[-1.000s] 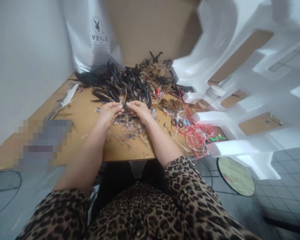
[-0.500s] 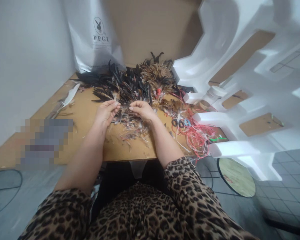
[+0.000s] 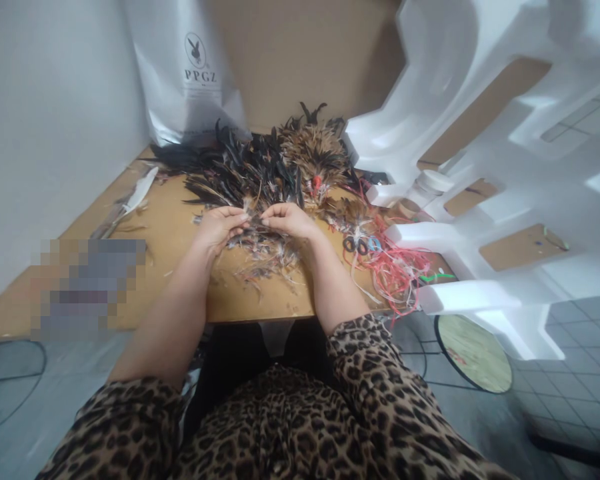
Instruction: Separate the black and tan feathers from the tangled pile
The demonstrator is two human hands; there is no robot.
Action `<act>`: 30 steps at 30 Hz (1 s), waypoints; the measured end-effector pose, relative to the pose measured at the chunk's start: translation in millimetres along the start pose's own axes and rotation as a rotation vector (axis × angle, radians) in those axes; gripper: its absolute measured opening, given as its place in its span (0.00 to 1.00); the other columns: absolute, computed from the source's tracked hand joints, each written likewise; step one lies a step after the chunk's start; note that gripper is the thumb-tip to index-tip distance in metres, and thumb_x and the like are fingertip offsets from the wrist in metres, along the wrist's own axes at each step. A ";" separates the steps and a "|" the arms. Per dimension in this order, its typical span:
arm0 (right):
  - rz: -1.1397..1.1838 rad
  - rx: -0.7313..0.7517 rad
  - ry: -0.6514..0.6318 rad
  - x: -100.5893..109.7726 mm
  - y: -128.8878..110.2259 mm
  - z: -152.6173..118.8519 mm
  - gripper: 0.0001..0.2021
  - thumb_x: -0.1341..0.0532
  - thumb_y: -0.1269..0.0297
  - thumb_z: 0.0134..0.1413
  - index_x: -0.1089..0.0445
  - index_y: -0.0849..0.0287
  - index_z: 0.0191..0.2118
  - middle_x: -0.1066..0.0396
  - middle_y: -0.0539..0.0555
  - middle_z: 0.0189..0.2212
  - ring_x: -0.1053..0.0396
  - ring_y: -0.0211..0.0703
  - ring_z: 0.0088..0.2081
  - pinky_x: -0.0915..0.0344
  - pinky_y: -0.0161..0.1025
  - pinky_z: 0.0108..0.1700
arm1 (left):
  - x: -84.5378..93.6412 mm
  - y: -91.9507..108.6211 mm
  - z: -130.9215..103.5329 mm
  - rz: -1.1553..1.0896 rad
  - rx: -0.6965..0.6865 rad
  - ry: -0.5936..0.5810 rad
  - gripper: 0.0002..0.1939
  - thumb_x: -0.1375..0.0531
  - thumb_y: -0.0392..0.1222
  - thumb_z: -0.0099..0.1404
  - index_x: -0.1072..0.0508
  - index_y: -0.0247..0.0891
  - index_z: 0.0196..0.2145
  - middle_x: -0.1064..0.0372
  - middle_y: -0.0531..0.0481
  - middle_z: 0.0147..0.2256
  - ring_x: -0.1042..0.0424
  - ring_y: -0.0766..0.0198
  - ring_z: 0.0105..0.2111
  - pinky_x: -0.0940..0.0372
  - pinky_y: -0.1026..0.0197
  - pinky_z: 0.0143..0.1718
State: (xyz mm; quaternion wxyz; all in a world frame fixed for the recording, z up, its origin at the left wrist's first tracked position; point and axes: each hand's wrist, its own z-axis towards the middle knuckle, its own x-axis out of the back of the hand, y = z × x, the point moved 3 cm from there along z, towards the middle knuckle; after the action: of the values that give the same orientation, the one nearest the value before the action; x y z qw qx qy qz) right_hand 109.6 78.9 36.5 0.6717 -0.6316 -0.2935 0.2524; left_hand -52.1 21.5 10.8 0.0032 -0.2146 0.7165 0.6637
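Observation:
Thumb and fingers of my left hand pinch a small brownish feather that points away from me. Just to its right, my right hand is closed in a pinch close to the same feather; what lies between its fingertips is too small to make out. Behind both hands spreads a pile of dark feathers, glossy black with some brown. Loose fluff and short feather bits lie on the table beneath and in front of my hands.
A bundle of tan feathers with a red tie stands behind right. Scissors and tangled pink string lie right, beside white foam pieces. A white feather lies left on the wooden table; a silver bag stands behind.
My left hand has moved slightly right, bringing its fingertips and the feather nearer my right hand. My right hand has barely shifted.

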 end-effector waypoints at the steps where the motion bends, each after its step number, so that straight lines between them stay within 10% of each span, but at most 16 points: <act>1: -0.003 -0.001 -0.001 0.1 -0.2 -0.3 0.11 0.34 0.63 0.38 0.31 0.65 0.29 0.36 0.45 0.17 0.45 0.27 0.18 0.50 0.28 0.21 | -0.5 0.1 -0.5 0.011 0.007 -0.001 0.06 0.35 0.30 0.48 0.28 0.31 0.26 0.30 0.50 0.19 0.30 0.71 0.20 0.37 0.74 0.20; 18: -0.259 0.010 0.038 4.7 3.5 2.8 0.10 0.38 0.64 0.38 0.30 0.65 0.28 0.34 0.46 0.19 0.42 0.29 0.22 0.44 0.30 0.28 | -2.3 -2.3 -2.4 0.141 0.048 -0.066 0.07 0.34 0.31 0.48 0.28 0.29 0.27 0.29 0.46 0.19 0.31 0.71 0.16 0.38 0.74 0.18; 30: -0.026 0.005 0.165 2.8 5.1 4.6 0.14 0.34 0.60 0.38 0.30 0.65 0.31 0.36 0.45 0.16 0.46 0.28 0.17 0.48 0.29 0.21 | -3.1 -2.8 -0.8 -0.041 0.046 -0.056 0.05 0.36 0.26 0.49 0.29 0.29 0.25 0.31 0.49 0.18 0.31 0.72 0.18 0.35 0.74 0.21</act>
State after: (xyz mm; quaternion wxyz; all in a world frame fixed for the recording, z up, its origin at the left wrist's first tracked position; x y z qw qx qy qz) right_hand 108.5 84.5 31.8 0.6984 -0.6447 -0.2447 0.1915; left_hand -48.2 21.7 9.2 0.0416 -0.2104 0.7266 0.6527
